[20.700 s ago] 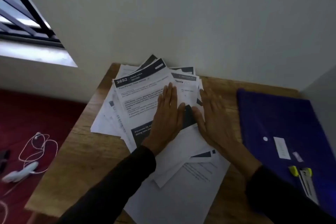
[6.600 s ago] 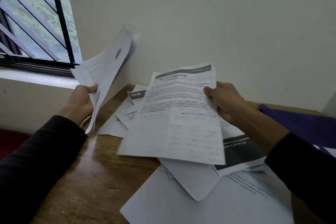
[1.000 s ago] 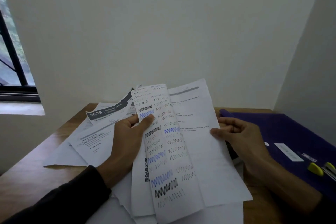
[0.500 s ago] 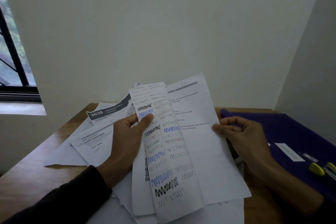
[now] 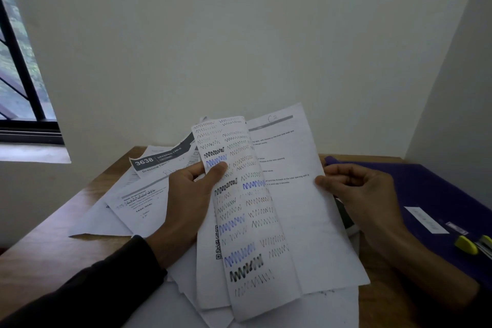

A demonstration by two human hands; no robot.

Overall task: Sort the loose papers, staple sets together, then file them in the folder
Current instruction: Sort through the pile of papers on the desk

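Note:
My left hand (image 5: 187, 204) grips a bunch of sheets, thumb pressed on a folded-over page covered in black and blue pen scribbles (image 5: 253, 221). My right hand (image 5: 364, 200) pinches the right edge of a printed sheet (image 5: 292, 189) lifted just behind the scribbled page. More loose papers (image 5: 138, 202) lie spread on the wooden table (image 5: 53, 253) to the left, one with a dark header reading 3638 (image 5: 157, 160). The purple folder (image 5: 431, 194) lies flat at the right. No stapler can be made out.
A yellow-capped item (image 5: 467, 245) and a white label (image 5: 426, 220) rest on the folder. White walls close the table's far side and right side. A barred window (image 5: 18, 74) is at the left. The table's left edge drops off beside the papers.
Over the last second my right hand has raised the printed sheet slightly, its top corner now higher. My left hand and the scribbled page have barely moved.

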